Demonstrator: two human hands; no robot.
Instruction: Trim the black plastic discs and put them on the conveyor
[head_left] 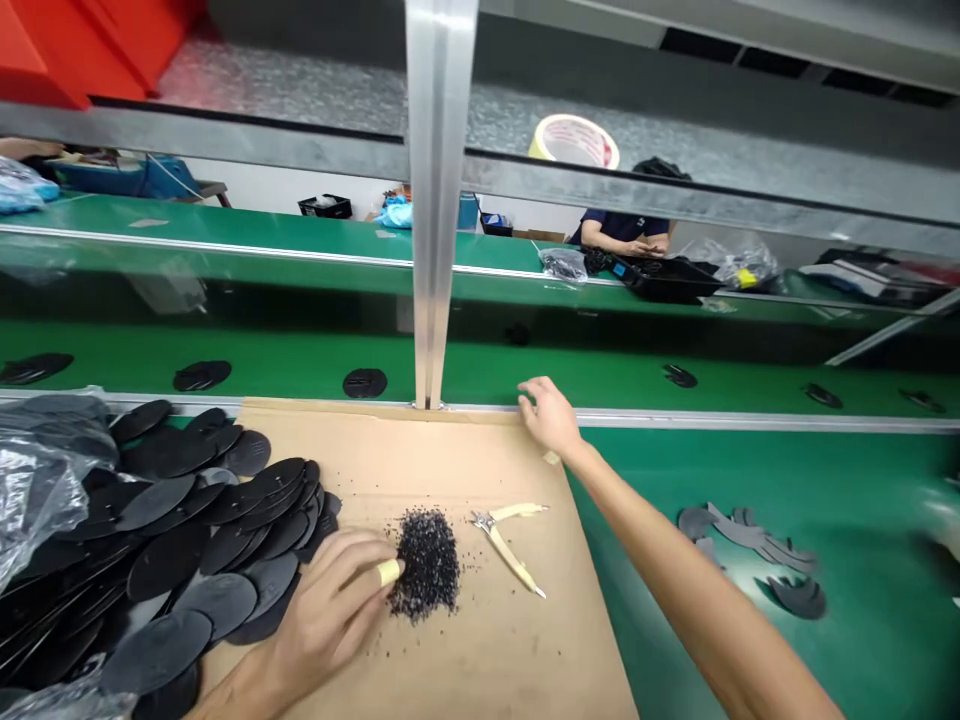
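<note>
My left hand (pixel 334 605) rests on the cardboard sheet (pixel 510 660), its fingers curled and pressed together, with yellow tape round one finger. Its fingertips touch the left edge of a heap of tiny black plastic bits (pixel 427 563); anything pinched there is hidden. White-handled side cutters (pixel 510 545) lie spread open just right of the heap. My right hand (pixel 550 415) is stretched forward over the cardboard's far edge, beside the green belt (pixel 480 365). Its fingers are apart, with nothing visible in them.
Black discs (pixel 169 540) lie piled at left beside a clear plastic bag (pixel 45 480). More black parts sit spaced along the belt. Curved grey pieces (pixel 750 540) lie at right. A metal post (pixel 435 200) rises ahead under a shelf with a tape roll (pixel 574 140). A person (pixel 626 235) sits beyond.
</note>
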